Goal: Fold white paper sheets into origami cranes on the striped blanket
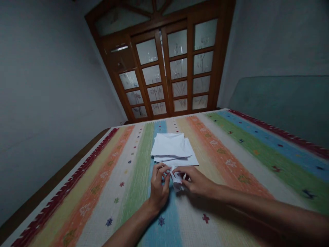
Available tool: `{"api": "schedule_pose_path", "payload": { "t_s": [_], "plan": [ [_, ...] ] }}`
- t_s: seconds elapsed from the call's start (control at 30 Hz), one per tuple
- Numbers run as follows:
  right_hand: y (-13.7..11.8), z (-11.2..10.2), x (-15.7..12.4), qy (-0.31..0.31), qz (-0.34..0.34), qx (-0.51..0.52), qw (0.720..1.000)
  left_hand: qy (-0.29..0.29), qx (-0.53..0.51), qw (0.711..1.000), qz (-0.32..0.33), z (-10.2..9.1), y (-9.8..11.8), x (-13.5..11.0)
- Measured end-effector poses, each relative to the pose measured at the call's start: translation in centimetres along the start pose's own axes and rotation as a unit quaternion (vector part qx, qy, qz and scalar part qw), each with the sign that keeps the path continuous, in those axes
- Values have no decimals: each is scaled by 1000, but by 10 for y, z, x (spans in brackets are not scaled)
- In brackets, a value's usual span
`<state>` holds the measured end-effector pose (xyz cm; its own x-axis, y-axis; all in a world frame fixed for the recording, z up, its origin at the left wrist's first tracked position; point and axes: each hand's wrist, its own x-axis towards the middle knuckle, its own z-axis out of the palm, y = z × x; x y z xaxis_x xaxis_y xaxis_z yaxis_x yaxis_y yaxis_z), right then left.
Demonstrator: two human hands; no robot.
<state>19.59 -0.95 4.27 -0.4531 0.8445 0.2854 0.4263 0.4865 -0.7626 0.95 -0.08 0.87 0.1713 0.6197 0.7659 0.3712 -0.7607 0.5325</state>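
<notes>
A small piece of folded white paper (176, 179) is held between my two hands, just above the striped cloth. My left hand (160, 183) pinches its left edge between thumb and fingers. From the other side, my right hand (194, 180) grips the paper's right part, with the thumb below and the index finger on top. The exact shape of the folds is partly hidden by my fingers. Just beyond my hands lies a loose stack of white paper sheets (171, 145), its sheets stacked askew.
A tablecloth (133, 192) with coloured stripes and small woven figures covers the table. A wooden door (164, 68) with glass panes stands beyond the far edge. White walls (46, 68) flank it, and a greenish padded panel (282, 103) is at the right.
</notes>
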Motion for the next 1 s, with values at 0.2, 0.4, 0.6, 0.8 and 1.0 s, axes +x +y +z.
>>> {"api": "schedule_pose_path", "payload": {
  "t_s": [0.2,0.4,0.6,0.8,1.0],
  "plan": [
    [26,19,-28,84,29,10,996,-58,15,998,28,2,0,-2],
    [34,25,-30,138,19,33,990,-114,16,993,28,1,-2,1],
    [33,26,-32,140,-16,13,990,-97,-7,995,13,1,1,7],
    [33,27,-34,142,-32,-5,989,-117,-24,992,32,-4,6,17],
    [32,28,-35,134,-47,-23,990,-98,-61,993,-23,-5,13,20]
  ]
}}
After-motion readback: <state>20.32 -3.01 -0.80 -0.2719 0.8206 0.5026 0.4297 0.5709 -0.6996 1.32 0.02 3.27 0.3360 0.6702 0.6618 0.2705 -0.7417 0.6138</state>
